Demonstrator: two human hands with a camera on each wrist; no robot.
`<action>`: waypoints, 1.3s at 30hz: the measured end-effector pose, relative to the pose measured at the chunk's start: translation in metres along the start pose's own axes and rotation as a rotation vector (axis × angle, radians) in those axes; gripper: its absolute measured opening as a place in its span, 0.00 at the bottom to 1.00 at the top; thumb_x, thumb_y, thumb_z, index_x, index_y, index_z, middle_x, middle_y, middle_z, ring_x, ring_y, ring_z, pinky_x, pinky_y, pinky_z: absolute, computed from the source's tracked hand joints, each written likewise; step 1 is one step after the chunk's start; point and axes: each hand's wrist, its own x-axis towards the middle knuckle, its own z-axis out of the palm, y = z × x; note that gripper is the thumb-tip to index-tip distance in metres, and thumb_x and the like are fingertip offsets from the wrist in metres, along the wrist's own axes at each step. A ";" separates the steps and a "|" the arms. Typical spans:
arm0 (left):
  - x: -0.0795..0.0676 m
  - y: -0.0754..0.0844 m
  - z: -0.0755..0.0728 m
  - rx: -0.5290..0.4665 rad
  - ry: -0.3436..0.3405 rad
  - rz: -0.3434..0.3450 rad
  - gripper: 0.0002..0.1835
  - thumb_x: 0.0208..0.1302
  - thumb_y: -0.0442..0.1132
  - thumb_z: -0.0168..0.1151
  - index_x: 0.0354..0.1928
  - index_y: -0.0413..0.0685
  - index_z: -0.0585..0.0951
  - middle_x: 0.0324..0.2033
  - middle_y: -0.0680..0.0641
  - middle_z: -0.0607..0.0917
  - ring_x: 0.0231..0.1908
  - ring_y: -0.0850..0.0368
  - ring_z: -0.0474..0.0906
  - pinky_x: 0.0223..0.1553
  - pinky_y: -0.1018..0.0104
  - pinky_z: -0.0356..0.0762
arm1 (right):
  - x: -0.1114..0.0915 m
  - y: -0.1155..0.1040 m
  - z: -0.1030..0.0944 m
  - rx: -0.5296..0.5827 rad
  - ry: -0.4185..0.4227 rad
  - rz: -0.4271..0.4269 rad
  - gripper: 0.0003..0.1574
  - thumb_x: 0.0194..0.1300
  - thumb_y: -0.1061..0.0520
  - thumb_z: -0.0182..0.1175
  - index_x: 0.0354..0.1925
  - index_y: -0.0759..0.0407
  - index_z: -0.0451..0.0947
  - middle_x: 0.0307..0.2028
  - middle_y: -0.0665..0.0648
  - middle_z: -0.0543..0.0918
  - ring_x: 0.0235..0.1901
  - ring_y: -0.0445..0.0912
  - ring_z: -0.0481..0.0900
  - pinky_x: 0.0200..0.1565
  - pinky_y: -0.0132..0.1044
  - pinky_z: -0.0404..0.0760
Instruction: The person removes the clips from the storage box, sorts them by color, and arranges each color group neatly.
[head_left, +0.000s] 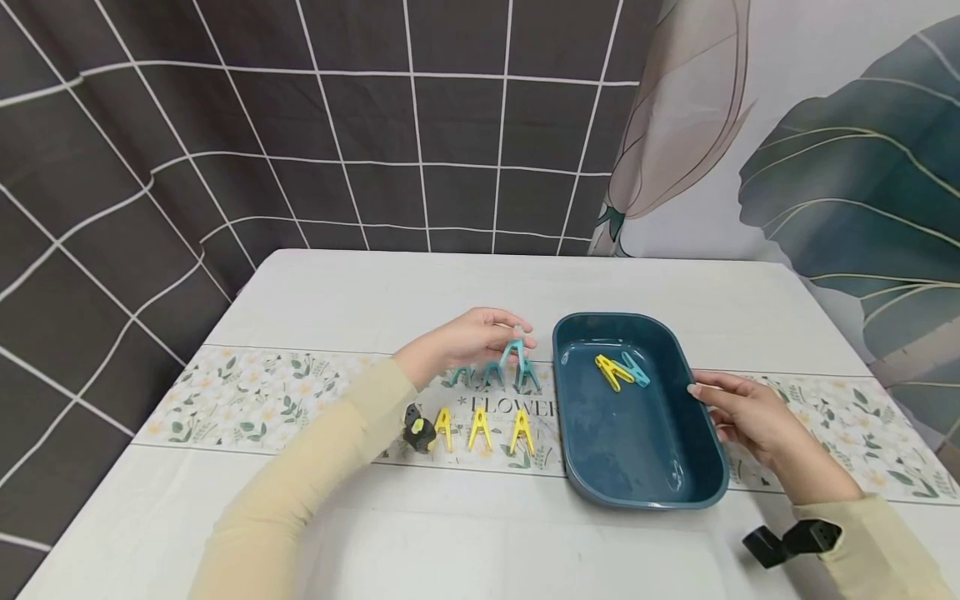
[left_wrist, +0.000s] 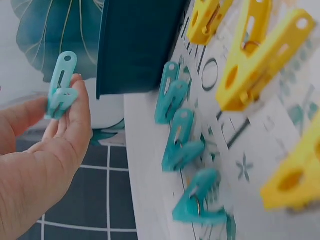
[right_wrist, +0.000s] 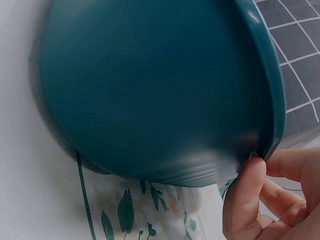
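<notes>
My left hand (head_left: 480, 337) pinches a light teal clothespin (left_wrist: 62, 85) between thumb and fingers, raised above the table left of the basin. Beneath it, three teal clothespins (left_wrist: 181, 140) stand on the cloth in a row. Closer to me stands a row of three yellow clothespins (head_left: 480, 427). The dark blue basin (head_left: 637, 467) holds one yellow clothespin (head_left: 609, 372) and one teal clothespin (head_left: 635, 369), lying against each other. At the basin's right side, my right hand (head_left: 750, 421) grips the rim with thumb and fingers, as the right wrist view shows closely.
A white tablecloth (head_left: 420, 292) with a printed floral band covers the table. Dark gridded cloth (head_left: 360, 125) hangs behind, and a leaf-patterned curtain (head_left: 862, 183) is at the right. Black wrist cameras (head_left: 795, 542) sit on both sleeves.
</notes>
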 end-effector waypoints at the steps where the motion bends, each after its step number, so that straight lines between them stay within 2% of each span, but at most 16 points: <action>1: -0.002 0.000 -0.002 0.000 0.008 -0.004 0.21 0.74 0.34 0.44 0.65 0.32 0.65 0.58 0.34 0.75 0.58 0.44 0.75 0.57 0.57 0.75 | 0.000 0.000 0.000 0.001 0.000 -0.002 0.27 0.69 0.48 0.54 0.62 0.58 0.69 0.26 0.41 0.79 0.22 0.38 0.73 0.23 0.29 0.78; 3: -0.007 -0.001 -0.006 0.004 0.024 -0.005 0.21 0.74 0.34 0.44 0.65 0.32 0.65 0.59 0.34 0.75 0.59 0.44 0.73 0.60 0.54 0.72 | 0.000 0.000 0.000 0.008 0.001 -0.001 0.23 0.69 0.48 0.55 0.60 0.53 0.71 0.26 0.40 0.79 0.22 0.38 0.73 0.23 0.29 0.78; 5: -0.011 -0.002 -0.010 0.007 0.044 -0.010 0.21 0.74 0.34 0.44 0.65 0.31 0.64 0.59 0.34 0.75 0.56 0.47 0.76 0.61 0.52 0.71 | 0.000 0.000 -0.001 0.009 0.002 -0.001 0.23 0.69 0.48 0.55 0.59 0.52 0.72 0.26 0.40 0.79 0.22 0.37 0.73 0.22 0.29 0.78; 8: -0.019 -0.003 -0.015 0.011 0.079 -0.038 0.19 0.73 0.33 0.45 0.62 0.31 0.65 0.59 0.34 0.75 0.47 0.54 0.81 0.58 0.53 0.74 | 0.000 0.000 0.000 -0.001 0.002 0.002 0.27 0.70 0.48 0.54 0.63 0.56 0.69 0.26 0.41 0.79 0.22 0.37 0.73 0.22 0.29 0.78; 10: -0.023 -0.004 -0.018 0.009 0.094 -0.060 0.19 0.72 0.33 0.46 0.61 0.32 0.66 0.58 0.35 0.76 0.47 0.52 0.82 0.57 0.54 0.75 | 0.000 0.000 0.000 -0.004 0.003 0.005 0.28 0.70 0.48 0.54 0.63 0.58 0.68 0.26 0.41 0.78 0.22 0.37 0.73 0.22 0.29 0.78; 15: -0.036 -0.008 -0.027 0.038 0.116 -0.093 0.19 0.71 0.34 0.49 0.61 0.35 0.68 0.59 0.35 0.76 0.56 0.43 0.77 0.55 0.57 0.77 | -0.001 0.001 0.000 -0.007 0.009 0.015 0.29 0.70 0.48 0.54 0.64 0.59 0.68 0.26 0.41 0.78 0.22 0.37 0.72 0.22 0.29 0.78; 17: -0.041 -0.010 -0.033 0.051 0.134 -0.102 0.19 0.71 0.35 0.51 0.61 0.37 0.70 0.59 0.36 0.74 0.56 0.45 0.77 0.54 0.58 0.78 | -0.001 0.001 0.001 -0.014 0.008 0.016 0.33 0.70 0.48 0.54 0.65 0.63 0.64 0.26 0.41 0.78 0.22 0.37 0.72 0.22 0.29 0.77; 21: -0.054 -0.012 -0.043 0.077 0.172 -0.119 0.20 0.70 0.36 0.52 0.62 0.39 0.70 0.60 0.36 0.71 0.57 0.45 0.75 0.54 0.59 0.78 | 0.000 0.001 0.001 -0.014 0.007 0.015 0.33 0.70 0.48 0.54 0.66 0.64 0.63 0.26 0.41 0.78 0.22 0.38 0.72 0.22 0.29 0.77; 28: -0.070 -0.015 -0.063 0.110 0.237 -0.147 0.22 0.70 0.36 0.52 0.64 0.39 0.69 0.60 0.39 0.70 0.58 0.48 0.73 0.56 0.60 0.76 | 0.000 0.001 0.002 0.002 0.017 0.014 0.27 0.70 0.48 0.54 0.63 0.57 0.69 0.26 0.40 0.78 0.21 0.37 0.72 0.22 0.29 0.77; 31: -0.076 -0.019 -0.070 0.119 0.257 -0.150 0.23 0.70 0.36 0.52 0.65 0.38 0.68 0.60 0.38 0.70 0.58 0.47 0.73 0.55 0.61 0.77 | 0.000 0.001 0.002 0.014 0.016 0.016 0.21 0.69 0.48 0.54 0.59 0.50 0.73 0.26 0.40 0.79 0.21 0.37 0.72 0.22 0.29 0.77; 33: -0.079 -0.021 -0.074 0.128 0.271 -0.155 0.23 0.70 0.36 0.52 0.65 0.38 0.67 0.60 0.37 0.70 0.59 0.46 0.73 0.55 0.62 0.77 | -0.001 0.001 0.003 0.015 0.015 0.018 0.21 0.70 0.48 0.54 0.58 0.49 0.73 0.26 0.40 0.79 0.22 0.37 0.72 0.22 0.29 0.77; 39: -0.088 -0.025 -0.085 0.162 0.305 -0.163 0.24 0.69 0.36 0.52 0.65 0.35 0.66 0.61 0.34 0.70 0.60 0.42 0.71 0.55 0.61 0.77 | -0.002 0.000 0.004 -0.015 0.026 0.025 0.34 0.70 0.47 0.53 0.66 0.63 0.63 0.26 0.41 0.78 0.22 0.38 0.72 0.22 0.29 0.77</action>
